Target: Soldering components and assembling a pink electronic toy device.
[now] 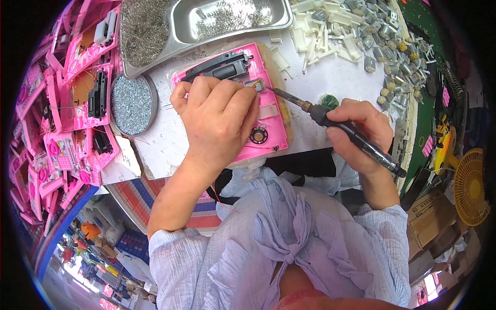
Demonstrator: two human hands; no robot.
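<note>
A pink plastic housing [279,135] lies on the white table in front of me, on a clear-wrapped pad. Fixed in it are a black plastic mechanism [222,70], a small silver motor [260,86] and a round black speaker [258,135]. My left hand [217,108] rests over the housing, its fingers bent and pressed together beside the motor. Its fingertips are partly hidden; a thin orange wire [254,84] shows next to them. My right hand [364,132] grips a soldering iron [356,140] by its black handle. The iron's tip is at the motor's edge.
Many pink housings [72,119] are piled at the left. A round dish of screws [155,106] and a metal tray [289,20] of small springs stand behind. White plastic parts [351,46] and silver motors [369,64] cover the far right. A green round object [328,102] sits near the iron.
</note>
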